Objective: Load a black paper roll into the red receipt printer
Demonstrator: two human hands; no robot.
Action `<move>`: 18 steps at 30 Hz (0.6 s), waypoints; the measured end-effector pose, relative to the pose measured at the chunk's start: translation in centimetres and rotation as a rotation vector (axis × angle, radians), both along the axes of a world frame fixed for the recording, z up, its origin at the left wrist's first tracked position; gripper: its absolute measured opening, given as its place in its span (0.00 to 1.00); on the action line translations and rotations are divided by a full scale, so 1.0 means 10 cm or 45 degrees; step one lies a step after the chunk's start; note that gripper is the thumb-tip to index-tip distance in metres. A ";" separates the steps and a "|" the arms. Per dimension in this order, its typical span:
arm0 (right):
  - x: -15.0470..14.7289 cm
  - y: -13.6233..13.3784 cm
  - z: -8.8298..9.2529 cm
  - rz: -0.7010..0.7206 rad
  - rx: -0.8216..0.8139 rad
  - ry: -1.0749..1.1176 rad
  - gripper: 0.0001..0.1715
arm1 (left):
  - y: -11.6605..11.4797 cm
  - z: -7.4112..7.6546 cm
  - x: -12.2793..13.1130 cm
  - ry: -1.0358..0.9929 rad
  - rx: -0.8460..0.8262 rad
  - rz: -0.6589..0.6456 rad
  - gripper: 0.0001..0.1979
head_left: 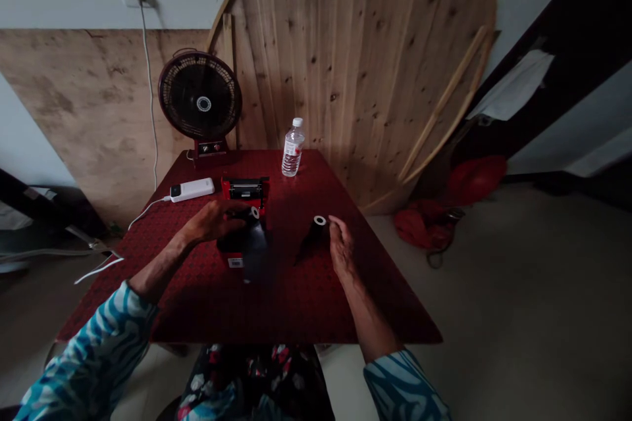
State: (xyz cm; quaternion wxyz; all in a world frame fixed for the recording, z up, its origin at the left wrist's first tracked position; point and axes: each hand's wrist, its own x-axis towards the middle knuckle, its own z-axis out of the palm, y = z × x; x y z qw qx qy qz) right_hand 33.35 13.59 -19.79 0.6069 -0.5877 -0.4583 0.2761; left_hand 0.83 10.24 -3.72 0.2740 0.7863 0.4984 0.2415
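A small red machine (231, 247) with a raised lid and a black mechanism (245, 189) stands on the table, a white label on its front. My left hand (212, 220) reaches over it, fingers curled round a black roll with a white core (255, 212). A strip of dark film (255, 253) hangs from that roll over the machine's front. To the right, my right hand (342, 243) is closed at the side of a second black roll with a white core (319, 221). Dark film slants down from this roll towards the table. The fingertips of my left hand are partly lost in shadow.
On the red-covered table (296, 316) stand a clear water bottle (292, 150) and a dark fan (201, 102) at the back. A white power bank (192, 189) with a cable lies left. A large round wooden board (355, 66) leans against the wall behind.
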 end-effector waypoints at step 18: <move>-0.01 0.01 0.01 0.049 -0.023 -0.057 0.28 | 0.14 -0.08 0.04 0.272 0.128 0.067 0.18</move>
